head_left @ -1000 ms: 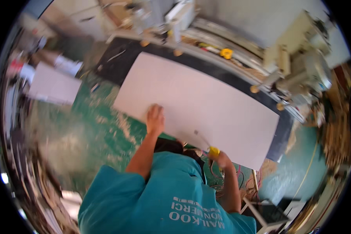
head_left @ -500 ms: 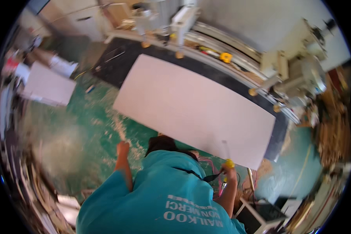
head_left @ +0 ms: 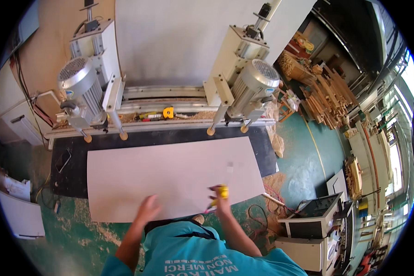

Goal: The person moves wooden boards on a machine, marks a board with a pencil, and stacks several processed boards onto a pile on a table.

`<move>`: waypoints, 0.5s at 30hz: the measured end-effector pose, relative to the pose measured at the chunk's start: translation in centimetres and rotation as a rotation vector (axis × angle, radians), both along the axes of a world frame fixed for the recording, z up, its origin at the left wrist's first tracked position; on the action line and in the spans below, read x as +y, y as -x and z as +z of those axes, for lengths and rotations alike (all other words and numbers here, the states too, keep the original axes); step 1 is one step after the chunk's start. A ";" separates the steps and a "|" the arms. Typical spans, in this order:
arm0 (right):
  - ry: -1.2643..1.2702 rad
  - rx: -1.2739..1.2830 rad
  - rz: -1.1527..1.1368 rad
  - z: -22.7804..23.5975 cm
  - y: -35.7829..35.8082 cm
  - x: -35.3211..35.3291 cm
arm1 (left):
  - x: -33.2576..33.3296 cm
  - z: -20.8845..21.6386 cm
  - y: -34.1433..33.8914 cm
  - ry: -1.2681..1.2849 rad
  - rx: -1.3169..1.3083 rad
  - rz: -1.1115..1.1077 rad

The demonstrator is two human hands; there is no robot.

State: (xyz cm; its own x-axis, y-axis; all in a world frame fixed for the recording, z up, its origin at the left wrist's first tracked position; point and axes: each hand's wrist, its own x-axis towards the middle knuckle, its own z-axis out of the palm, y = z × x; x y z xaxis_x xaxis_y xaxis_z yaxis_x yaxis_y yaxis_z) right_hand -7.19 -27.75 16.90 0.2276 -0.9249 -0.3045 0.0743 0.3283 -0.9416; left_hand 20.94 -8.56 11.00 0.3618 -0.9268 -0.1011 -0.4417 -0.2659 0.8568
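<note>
A large pale pinkish-white panel (head_left: 170,170) lies across a black machine bed, with its near edge close to my body. My left hand (head_left: 148,209) is over the near part of the panel, slightly blurred, its fingers stretched out and nothing seen in them. Farther right, my right hand (head_left: 221,204) is closed round a yellow tool (head_left: 223,191) with a pinkish lower end; its exact kind is too blurred to tell. Ahead of that hand, a small grey square patch (head_left: 230,166) shows against the panel; whether it belongs to the tool I cannot tell.
Two grey motor units (head_left: 80,87) (head_left: 255,85) stand behind the bed (head_left: 262,147), their rods ending in tan pads. A yellow tape measure (head_left: 169,112) lies on the rail among sawdust. A phone-like flat object (head_left: 63,161) rests at left. Stacked wood (head_left: 326,96) and a cabinet (head_left: 310,221) are at right.
My view has turned, so the panel now lies nearly level. My left hand has come from beside my body to over the panel. The yellow tool remains in my right hand, now over the panel.
</note>
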 end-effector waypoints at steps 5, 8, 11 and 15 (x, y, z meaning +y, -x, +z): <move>0.923 0.499 0.510 8.8 -12.7 2.2 | -10.2 4.5 8.1 0.301 0.517 -0.117; 1.188 0.415 0.652 13.0 -15.2 -2.3 | -10.8 10.4 5.8 0.152 0.780 0.270; 0.853 0.129 0.496 17.1 -21.1 -5.5 | -6.2 15.2 0.4 -0.046 0.666 0.214; 1.468 0.161 0.369 26.7 -32.9 -8.6 | 0.8 20.5 -1.6 0.048 -0.066 -0.089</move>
State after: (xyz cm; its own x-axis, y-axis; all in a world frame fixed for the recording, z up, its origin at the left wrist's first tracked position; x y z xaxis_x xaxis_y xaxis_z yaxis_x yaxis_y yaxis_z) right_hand 25.75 -36.31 43.56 0.5618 -0.3226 0.7618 0.0683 -0.8996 -0.4314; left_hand 22.56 -7.73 31.47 0.2823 -0.9587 -0.0348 -0.5174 -0.1827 0.8360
